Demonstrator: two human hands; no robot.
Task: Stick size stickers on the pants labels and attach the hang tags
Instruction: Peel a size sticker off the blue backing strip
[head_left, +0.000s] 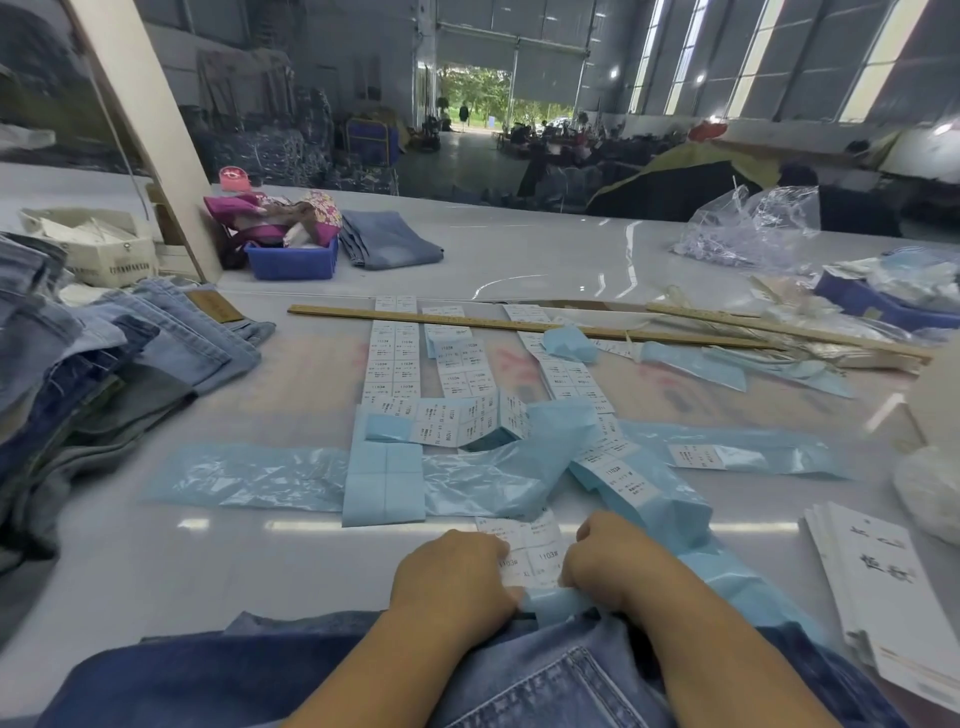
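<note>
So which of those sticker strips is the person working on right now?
The short strip nearest the body, pinched between both hands above the jeans; the others lie untouched farther up the table.

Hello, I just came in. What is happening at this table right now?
A person is working on size stickers. Both hands, the left hand and the right hand, pinch a sticker sheet on blue backing, just above a pair of jeans lying in front of them. More sticker strips lie further out, hang tags wait on the right, and stacked jeans sit on the left.
</note>
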